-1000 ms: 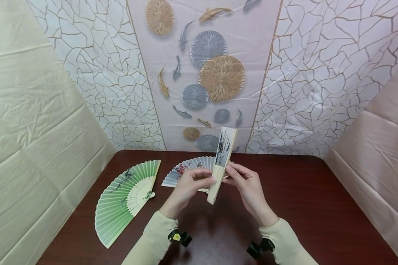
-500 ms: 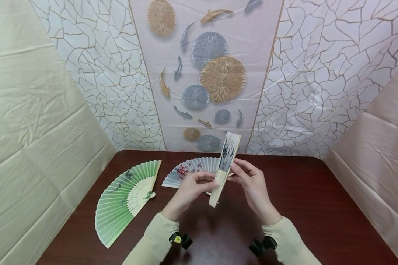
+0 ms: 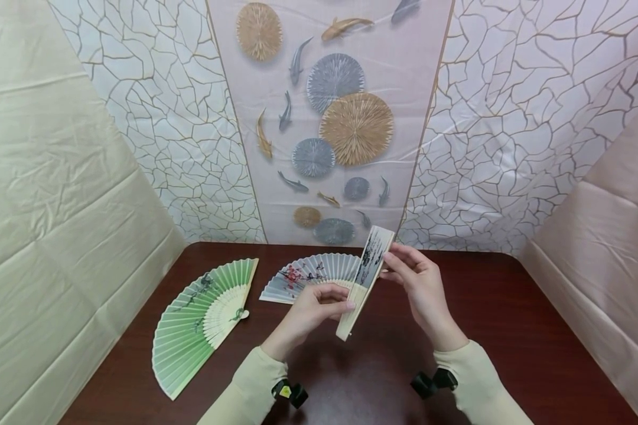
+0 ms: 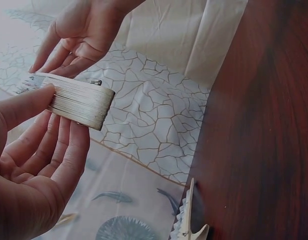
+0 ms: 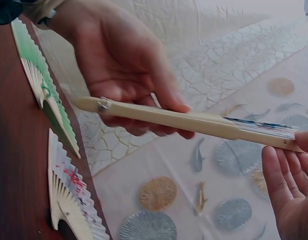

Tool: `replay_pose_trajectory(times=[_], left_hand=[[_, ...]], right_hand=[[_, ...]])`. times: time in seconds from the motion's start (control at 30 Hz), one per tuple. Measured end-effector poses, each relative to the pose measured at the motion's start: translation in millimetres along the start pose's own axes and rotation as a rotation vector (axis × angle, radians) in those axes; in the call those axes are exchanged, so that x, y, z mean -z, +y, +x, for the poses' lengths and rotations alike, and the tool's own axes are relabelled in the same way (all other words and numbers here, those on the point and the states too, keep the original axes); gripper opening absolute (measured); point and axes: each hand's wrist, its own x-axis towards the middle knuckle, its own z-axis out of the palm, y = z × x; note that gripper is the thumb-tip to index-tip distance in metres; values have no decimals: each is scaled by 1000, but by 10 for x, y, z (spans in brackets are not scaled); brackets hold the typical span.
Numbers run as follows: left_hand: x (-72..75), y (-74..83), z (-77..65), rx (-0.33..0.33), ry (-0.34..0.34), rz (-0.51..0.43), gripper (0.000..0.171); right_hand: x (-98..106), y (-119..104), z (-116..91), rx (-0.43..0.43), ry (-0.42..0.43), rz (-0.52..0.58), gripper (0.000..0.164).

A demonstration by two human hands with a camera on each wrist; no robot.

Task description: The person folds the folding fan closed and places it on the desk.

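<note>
Folded fan [image 3: 367,277] mid-frame in head view, tilted, top leaning right, raised between both hands. Left hand [image 3: 312,308], left of it, pinches the pale lower part, thumb on front. Right hand [image 3: 422,289], right of it, pinches the upper part. Spread grey fan [image 3: 326,268] behind.

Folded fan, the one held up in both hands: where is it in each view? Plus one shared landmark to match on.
Head: folded fan just right of centre, below mid-height, top leaning right.
Left wrist: folded fan left of centre, slightly above mid-height, pinned end at right.
Right wrist: folded fan across the middle, pinned end at left.
Shared landmark: the printed fish panel behind.
</note>
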Motion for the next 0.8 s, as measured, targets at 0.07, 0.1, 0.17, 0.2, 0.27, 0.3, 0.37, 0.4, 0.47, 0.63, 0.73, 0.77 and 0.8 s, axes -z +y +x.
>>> replay_pose_trajectory(times=[0.07, 0.1, 0.17, 0.2, 0.27, 0.3, 0.37, 0.4, 0.47, 0.63, 0.73, 0.77, 0.8], left_hand=[[-11, -12, 10, -4, 1, 1, 29], [-18, -17, 17, -7, 1, 1, 29], [-38, -24, 36, -8, -2, 2, 29], [-51, -26, 47, -5, -5, 1, 29], [-81, -29, 79, 5, -9, 1, 30], [-98, -24, 96, 11, -13, -3, 30], [-138, -9, 130, 22, -17, -5, 30], [-162, 2, 150, 25, -19, -4, 30], [-216, 31, 194, 32, -22, 0, 30], [-379, 122, 320, 42, -47, 21, 28], [-476, 167, 399, 34, -60, 32, 26], [-507, 182, 428, 28, -65, 31, 26], [-538, 198, 456, 19, -69, 34, 25]], right_hand=[[29, -14, 13, 4, -7, -6, 17], [41, -20, 17, 5, -10, -11, 17], [62, -35, 23, 9, -5, -16, 17], [76, -42, 27, 12, -8, -18, 17], [107, -60, 36, 20, -5, -20, 16], [124, -69, 43, 23, -2, -22, 15], [164, -96, 57, 30, 2, -18, 14], [187, -111, 66, 34, 4, -18, 14], [235, -146, 88, 40, 16, -12, 13], [372, -255, 143, 65, 34, -10, 13], [452, -324, 173, 79, 46, -9, 13], [476, -349, 186, 82, 53, 5, 13], [500, -376, 199, 87, 60, 13, 13]])
